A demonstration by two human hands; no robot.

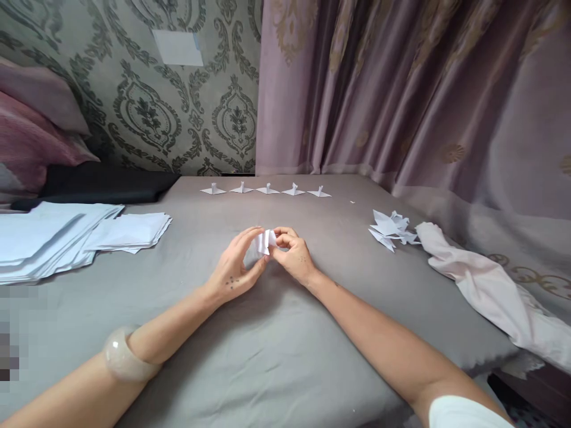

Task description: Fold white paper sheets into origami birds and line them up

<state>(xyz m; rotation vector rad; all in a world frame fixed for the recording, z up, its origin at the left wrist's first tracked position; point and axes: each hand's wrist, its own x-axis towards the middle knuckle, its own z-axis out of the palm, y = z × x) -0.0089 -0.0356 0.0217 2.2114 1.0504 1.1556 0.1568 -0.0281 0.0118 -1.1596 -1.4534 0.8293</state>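
Between my two hands, just above the grey sheet (191,321), is a small folded piece of white paper (266,242) with creases running down it. My left hand (236,261) curves round its left side, fingers on top and thumb below. With bent fingers and thumb, my right hand (292,252) pinches its right edge. Fingers cover part of the paper, so its full shape is hidden. Beyond my hands stands a row of several small folded paper figures (268,189), each with flat pointed sides and an upright middle.
Stacks of white paper (40,238) and smaller sheets (129,230) lie at the left, before a black cloth (107,181). Several folded paper birds (392,227) are heaped at the right, near a pale crumpled cloth (482,288). Purple curtains (379,89) hang behind.
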